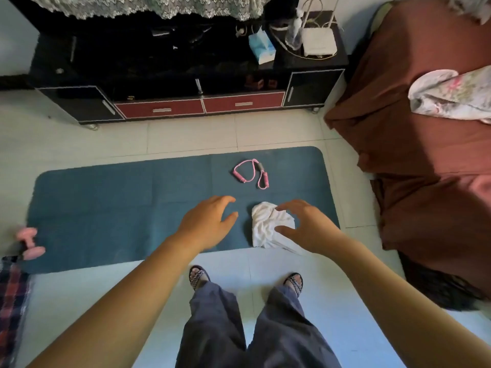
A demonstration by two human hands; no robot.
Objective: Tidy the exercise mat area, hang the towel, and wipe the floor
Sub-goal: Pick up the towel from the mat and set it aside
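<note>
1. Mat (119, 208) lies unrolled on the tiled floor (186, 136), with a pink resistance band (251, 172) on it and a pink dumbbell (29, 243) at its left end. Tidying looks barely begun, and the wiping looks undone.
2. White towel (265, 227) sits crumpled at the mat's near right edge, not yet hung.
3. Right hand (305, 227) is spread over the towel, fingers curved, gripping nothing; contact is unclear.
4. Left hand (207, 221) reaches out beside it, open and empty.

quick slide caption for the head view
Left hand and right hand, both open, hover over the blue mat by a crumpled white towel; pink band beyond.
</note>
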